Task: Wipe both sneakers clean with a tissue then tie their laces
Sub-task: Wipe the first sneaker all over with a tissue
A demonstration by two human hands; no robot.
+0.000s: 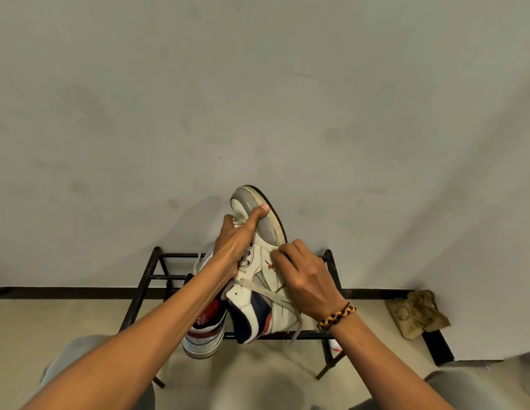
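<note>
Person holds one sneaker [259, 261] up in the air, toe pointing up toward the wall [258, 99], sole edge facing right. Left hand [238, 241] grips the toe and lace area, thumb [259, 213] pressed across the grey toe cap, fingers curled round the far side. Right hand [302, 276] sits against the side of the same sneaker, fingers curled, seeming to pinch something pale there; can't tell if it's a tissue, too little shows. Loose lace [265, 292] runs across the sneaker's side and hangs down untied below the right wrist. Braided wristband [336, 316] on the right wrist.

Second sneaker [206, 332] rests on the black metal shoe rack [155, 276], heel end hanging over the rack's front bar, partly hidden under the left forearm, just below and left of the held sneaker. Rack stands on the tiled floor [258, 380] against the wall. Crumpled brown paper bag [417, 313] lies on the floor to the right, well apart from the rack.
</note>
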